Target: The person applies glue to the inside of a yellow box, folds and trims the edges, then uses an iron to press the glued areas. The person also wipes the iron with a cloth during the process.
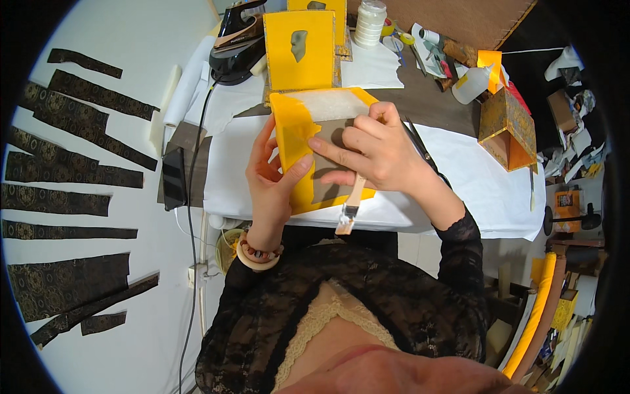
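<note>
A box-like piece (pixel 335 102) with yellow fabric edges stands tilted over the white paper (pixel 236 197). Its near face is bare grey-brown board, and white material shows along its far side. My left hand (pixel 275 174) grips its left side, the thumb lying on the yellow fabric (pixel 292 134) folded over the board. My right hand (pixel 380 151) holds a flat brush (pixel 355 197) by its wooden handle, bristles pointing down toward me. The index fingertip of that hand touches the ragged edge of the folded fabric.
Behind stand a yellow panel (pixel 295 59), a black iron (pixel 239 33) and a white jar (pixel 371 25). Scissors (pixel 423 144) and an open patterned box (pixel 508 128) lie to the right. A phone (pixel 174 178), a cord (pixel 190 249) and dark patterned fabric strips (pixel 79 171) are at left.
</note>
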